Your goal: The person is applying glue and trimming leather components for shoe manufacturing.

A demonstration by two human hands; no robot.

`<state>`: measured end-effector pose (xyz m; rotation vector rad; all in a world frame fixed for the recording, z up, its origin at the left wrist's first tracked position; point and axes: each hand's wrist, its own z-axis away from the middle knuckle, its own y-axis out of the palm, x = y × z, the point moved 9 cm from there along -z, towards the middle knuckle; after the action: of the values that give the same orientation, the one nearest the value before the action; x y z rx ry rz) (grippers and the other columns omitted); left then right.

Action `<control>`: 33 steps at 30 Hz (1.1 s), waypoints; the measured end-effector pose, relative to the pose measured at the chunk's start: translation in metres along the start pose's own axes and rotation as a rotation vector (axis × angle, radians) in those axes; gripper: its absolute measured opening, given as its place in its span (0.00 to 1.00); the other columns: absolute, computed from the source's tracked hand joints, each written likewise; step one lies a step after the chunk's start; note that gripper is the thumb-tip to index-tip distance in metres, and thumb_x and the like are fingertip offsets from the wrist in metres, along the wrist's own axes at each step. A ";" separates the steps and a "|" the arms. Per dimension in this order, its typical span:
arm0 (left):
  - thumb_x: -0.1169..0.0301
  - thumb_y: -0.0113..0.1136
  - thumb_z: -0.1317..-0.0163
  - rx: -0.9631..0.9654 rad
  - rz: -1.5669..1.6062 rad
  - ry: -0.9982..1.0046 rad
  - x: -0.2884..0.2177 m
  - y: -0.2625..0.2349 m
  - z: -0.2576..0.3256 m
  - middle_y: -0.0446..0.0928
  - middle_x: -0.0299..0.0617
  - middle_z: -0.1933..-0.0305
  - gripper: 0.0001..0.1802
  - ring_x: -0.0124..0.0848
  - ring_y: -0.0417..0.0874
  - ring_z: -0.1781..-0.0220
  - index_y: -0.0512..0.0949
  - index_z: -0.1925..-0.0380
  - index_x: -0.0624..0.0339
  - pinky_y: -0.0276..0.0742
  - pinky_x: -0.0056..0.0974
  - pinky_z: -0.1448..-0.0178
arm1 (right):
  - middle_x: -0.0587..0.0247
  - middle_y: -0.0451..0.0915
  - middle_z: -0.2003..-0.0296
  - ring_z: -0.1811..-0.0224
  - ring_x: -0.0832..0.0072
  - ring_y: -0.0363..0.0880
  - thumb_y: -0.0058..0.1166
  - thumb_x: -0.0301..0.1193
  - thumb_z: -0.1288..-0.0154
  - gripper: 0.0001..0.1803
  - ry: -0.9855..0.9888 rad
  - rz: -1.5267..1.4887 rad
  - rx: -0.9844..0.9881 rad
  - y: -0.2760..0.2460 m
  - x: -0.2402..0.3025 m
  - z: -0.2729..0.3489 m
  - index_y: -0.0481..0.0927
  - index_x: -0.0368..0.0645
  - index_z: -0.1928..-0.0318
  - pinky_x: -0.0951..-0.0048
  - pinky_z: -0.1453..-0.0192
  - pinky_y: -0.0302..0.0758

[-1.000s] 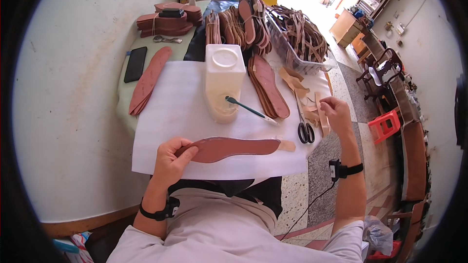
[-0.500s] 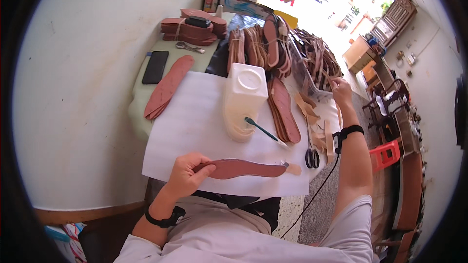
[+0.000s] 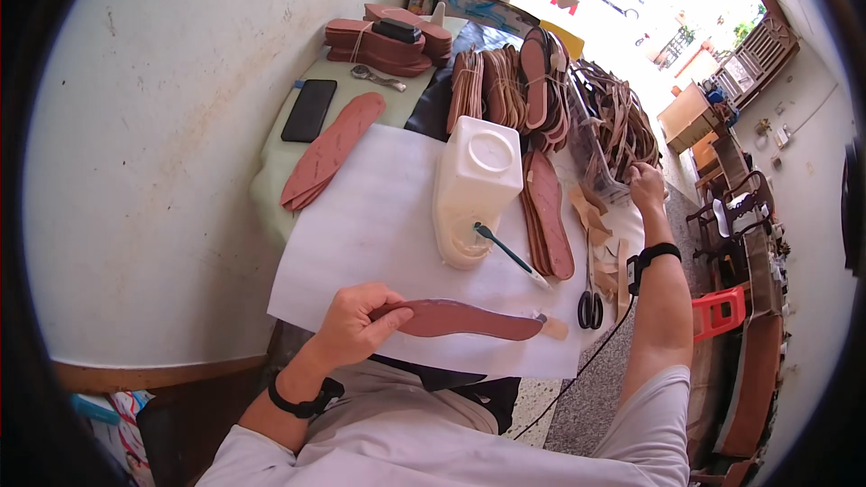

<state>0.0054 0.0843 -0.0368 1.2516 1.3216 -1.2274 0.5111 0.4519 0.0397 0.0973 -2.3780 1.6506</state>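
My left hand (image 3: 356,323) pinches one end of a reddish-brown shoe insole (image 3: 469,320), held level over the near edge of the white sheet (image 3: 361,216). A small tan piece (image 3: 554,329) shows at the insole's far end. At the right, my right hand (image 3: 648,186) is at the near corner of a clear plastic bin (image 3: 597,167) heaped with brown strips (image 3: 622,113). Its fingers are curled together; what they hold is hidden. Between the hands stands a whitish plastic container (image 3: 478,162) with a cut opening, a green-and-white brush (image 3: 510,255) resting in it.
A fanned insole stack (image 3: 548,216) lies right of the container, with black scissors (image 3: 591,308) and tan scraps (image 3: 591,221) beyond. At left are more insoles (image 3: 332,149) and a black phone (image 3: 308,110). Tied bundles (image 3: 503,86) line the back. A red stool (image 3: 719,313) stands at right.
The view has shifted, so the table sits a little farther right in the picture. My right hand stays at the bin's near corner, its fingers more curled. My left hand still holds the insole.
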 end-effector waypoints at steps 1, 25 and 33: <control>0.76 0.71 0.32 -0.003 0.003 0.002 0.001 0.000 0.000 0.83 0.38 0.69 0.04 0.23 0.78 0.69 0.88 0.61 0.67 0.75 0.31 0.64 | 0.56 0.90 0.51 0.42 0.53 0.86 0.60 0.37 0.27 0.12 -0.014 0.008 -0.042 -0.006 0.004 0.004 0.92 0.49 0.51 0.48 0.32 0.72; 0.78 0.71 0.33 -0.037 -0.015 0.016 0.005 0.000 -0.002 0.84 0.37 0.68 0.04 0.22 0.81 0.67 0.86 0.62 0.68 0.77 0.29 0.61 | 0.42 0.76 0.29 0.34 0.63 0.82 0.42 0.07 0.35 0.32 0.075 -1.828 0.195 -0.146 0.003 0.271 0.76 0.27 0.31 0.64 0.26 0.80; 0.78 0.70 0.32 -0.032 0.008 0.024 0.010 -0.003 0.000 0.84 0.37 0.67 0.04 0.22 0.81 0.66 0.86 0.62 0.69 0.77 0.29 0.59 | 0.45 0.78 0.30 0.39 0.68 0.84 0.53 0.10 0.32 0.30 -0.114 -1.593 -0.266 -0.206 -0.001 0.335 0.75 0.30 0.29 0.69 0.34 0.82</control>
<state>0.0019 0.0855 -0.0466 1.2515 1.3467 -1.1849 0.4981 0.0668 0.1173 1.5271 -1.5135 0.5053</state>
